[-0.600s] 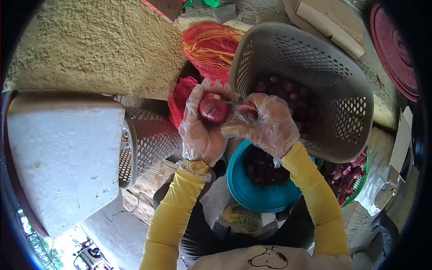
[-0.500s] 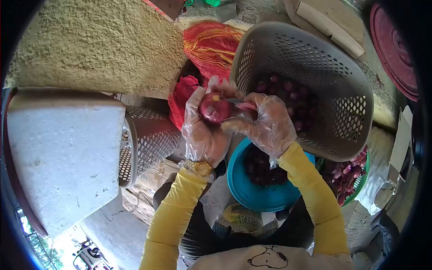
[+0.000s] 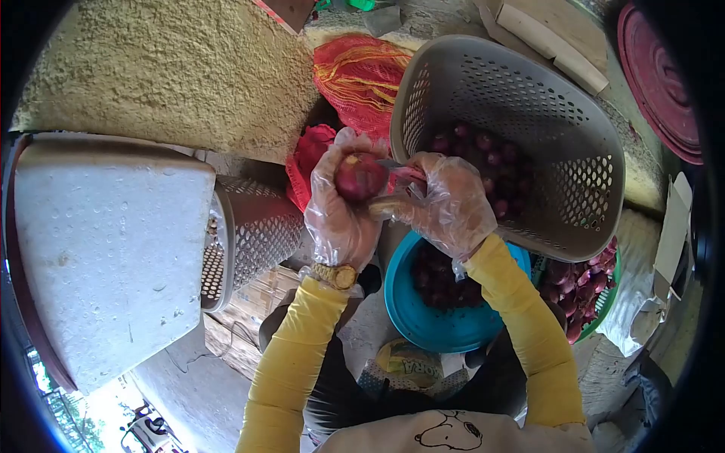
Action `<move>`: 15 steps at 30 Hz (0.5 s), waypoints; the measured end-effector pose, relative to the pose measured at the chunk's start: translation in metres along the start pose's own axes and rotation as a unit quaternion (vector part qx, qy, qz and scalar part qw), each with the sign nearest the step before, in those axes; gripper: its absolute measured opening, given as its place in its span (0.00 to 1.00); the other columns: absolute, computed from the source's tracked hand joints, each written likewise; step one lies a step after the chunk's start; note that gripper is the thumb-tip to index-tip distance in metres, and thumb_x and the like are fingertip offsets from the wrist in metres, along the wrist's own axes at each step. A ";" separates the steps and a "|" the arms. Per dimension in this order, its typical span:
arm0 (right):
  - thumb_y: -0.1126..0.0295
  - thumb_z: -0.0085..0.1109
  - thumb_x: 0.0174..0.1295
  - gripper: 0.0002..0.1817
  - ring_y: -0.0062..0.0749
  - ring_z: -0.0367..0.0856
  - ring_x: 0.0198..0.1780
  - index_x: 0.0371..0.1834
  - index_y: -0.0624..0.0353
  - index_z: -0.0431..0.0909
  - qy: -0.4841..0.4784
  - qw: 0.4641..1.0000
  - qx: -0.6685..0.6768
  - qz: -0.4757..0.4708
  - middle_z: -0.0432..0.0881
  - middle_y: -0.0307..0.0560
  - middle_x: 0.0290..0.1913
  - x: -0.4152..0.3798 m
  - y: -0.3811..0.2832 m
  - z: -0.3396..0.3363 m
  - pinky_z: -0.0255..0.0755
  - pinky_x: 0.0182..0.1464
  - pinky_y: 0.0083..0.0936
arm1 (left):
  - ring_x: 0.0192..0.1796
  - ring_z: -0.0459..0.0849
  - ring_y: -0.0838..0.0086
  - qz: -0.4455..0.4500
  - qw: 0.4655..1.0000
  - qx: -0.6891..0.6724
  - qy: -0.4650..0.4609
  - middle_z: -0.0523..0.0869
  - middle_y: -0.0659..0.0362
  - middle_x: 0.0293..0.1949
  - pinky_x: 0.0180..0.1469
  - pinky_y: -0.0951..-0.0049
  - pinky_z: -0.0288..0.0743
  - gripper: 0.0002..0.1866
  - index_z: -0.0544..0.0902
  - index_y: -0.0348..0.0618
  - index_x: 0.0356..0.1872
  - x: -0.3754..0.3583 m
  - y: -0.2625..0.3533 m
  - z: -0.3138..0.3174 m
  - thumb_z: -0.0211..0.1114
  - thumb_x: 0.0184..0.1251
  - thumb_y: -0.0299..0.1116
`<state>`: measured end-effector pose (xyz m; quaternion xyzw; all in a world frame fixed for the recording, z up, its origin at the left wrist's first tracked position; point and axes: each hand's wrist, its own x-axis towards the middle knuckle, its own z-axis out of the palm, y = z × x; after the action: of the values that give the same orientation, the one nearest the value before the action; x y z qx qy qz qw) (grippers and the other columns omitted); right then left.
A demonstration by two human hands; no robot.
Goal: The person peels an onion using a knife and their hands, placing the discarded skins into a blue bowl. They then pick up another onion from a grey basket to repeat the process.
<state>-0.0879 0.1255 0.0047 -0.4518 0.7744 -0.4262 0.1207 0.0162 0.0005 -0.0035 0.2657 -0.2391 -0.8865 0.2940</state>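
Observation:
A red onion (image 3: 360, 177) rests in my left hand (image 3: 340, 211), whose gloved fingers curl round it. My right hand (image 3: 453, 202), also in a clear plastic glove, is closed on a small knife (image 3: 394, 164), with its blade beside the onion. A strip of reddish peel shows near the knife and the right fingers. Beneath my right hand is a blue basin (image 3: 408, 313) with dark red onion pieces or skins in it. Beyond it, a grey perforated basket (image 3: 570, 113) holds several red onions (image 3: 495, 158).
Red mesh sacks (image 3: 362, 83) lie behind my left hand. A white board (image 3: 106, 257) and another perforated basket (image 3: 260, 226) are at the left. At the right are a green basket of onions (image 3: 581, 291), cardboard (image 3: 672, 234) and a dark red lid (image 3: 657, 83).
The onion has turned a little in my left hand, and its pale end faces differently. Both hands stay close together. The view has shifted slightly.

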 end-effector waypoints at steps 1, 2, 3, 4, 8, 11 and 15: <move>0.41 0.78 0.51 0.32 0.54 0.84 0.35 0.42 0.60 0.84 0.026 1.000 0.000 -0.002 0.85 0.54 0.32 -0.001 0.005 0.005 0.77 0.40 0.42 | 0.55 0.83 0.64 -0.018 0.999 -0.037 -0.020 0.83 0.54 0.51 0.60 0.60 0.80 0.20 0.77 0.39 0.58 0.000 0.000 0.002 0.56 0.80 0.46; 0.39 0.80 0.47 0.34 0.51 0.82 0.33 0.38 0.61 0.82 0.051 0.999 -0.002 -0.004 0.84 0.53 0.31 -0.001 0.008 0.008 0.75 0.37 0.40 | 0.55 0.83 0.64 -0.037 0.996 -0.075 -0.041 0.83 0.54 0.52 0.61 0.61 0.79 0.21 0.77 0.38 0.58 0.000 0.000 0.003 0.56 0.80 0.46; 0.39 0.80 0.47 0.34 0.51 0.82 0.33 0.38 0.61 0.82 0.051 0.999 -0.001 -0.003 0.84 0.53 0.31 0.000 0.009 0.006 0.75 0.37 0.40 | 0.55 0.83 0.64 -0.038 0.996 -0.074 -0.040 0.83 0.54 0.52 0.61 0.61 0.79 0.21 0.77 0.38 0.58 -0.001 0.001 0.005 0.56 0.80 0.46; 0.40 0.80 0.46 0.33 0.51 0.83 0.33 0.37 0.61 0.82 0.049 0.998 -0.022 -0.014 0.84 0.52 0.31 0.001 0.008 0.002 0.75 0.37 0.40 | 0.56 0.82 0.65 -0.038 0.997 -0.023 -0.056 0.82 0.53 0.52 0.63 0.61 0.78 0.21 0.76 0.38 0.59 -0.003 0.004 0.006 0.56 0.80 0.47; 0.41 0.81 0.44 0.32 0.53 0.83 0.34 0.35 0.59 0.81 0.064 0.996 -0.044 -0.033 0.83 0.51 0.30 -0.001 0.016 -0.002 0.75 0.38 0.42 | 0.59 0.81 0.65 -0.060 0.991 0.057 -0.107 0.82 0.51 0.53 0.67 0.62 0.74 0.24 0.76 0.35 0.60 0.001 0.004 0.007 0.55 0.80 0.48; 0.41 0.81 0.43 0.32 0.53 0.83 0.33 0.36 0.57 0.81 0.071 0.995 -0.059 -0.031 0.83 0.50 0.29 -0.002 0.015 -0.003 0.75 0.37 0.43 | 0.58 0.81 0.66 -0.057 0.980 0.109 -0.154 0.82 0.52 0.51 0.67 0.63 0.73 0.24 0.75 0.34 0.60 0.002 0.008 0.010 0.54 0.81 0.48; 0.44 0.82 0.44 0.30 0.54 0.83 0.33 0.37 0.56 0.81 0.071 0.994 -0.073 -0.032 0.83 0.51 0.29 -0.005 0.014 -0.008 0.75 0.36 0.43 | 0.57 0.81 0.67 -0.044 0.983 0.116 -0.132 0.82 0.52 0.51 0.65 0.65 0.74 0.24 0.77 0.33 0.56 -0.004 0.008 0.021 0.53 0.82 0.48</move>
<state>-0.0979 0.1375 -0.0024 -0.4525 0.7950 -0.4036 0.0185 0.0091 0.0030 0.0186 0.1887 -0.3654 -0.8920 0.1877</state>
